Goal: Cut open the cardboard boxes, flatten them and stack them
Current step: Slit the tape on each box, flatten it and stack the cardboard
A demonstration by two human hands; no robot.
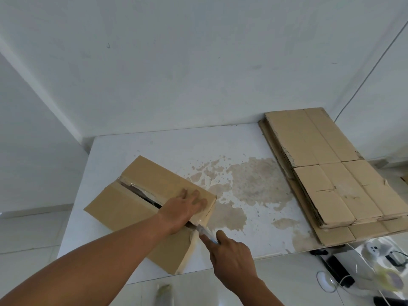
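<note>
A brown cardboard box lies on the white table. Its taped top seam is split open along most of its length. My left hand presses flat on the box's top flap near the right end, fingers spread. My right hand grips a utility knife whose blade sits at the near end of the seam, by the box's front right corner. A stack of flattened cardboard boxes lies at the table's right side.
The table carries a large brown stain between the box and the stack. White walls close the back and left. Below the table's right front corner sit clear plastic, cables and small devices on the tiled floor.
</note>
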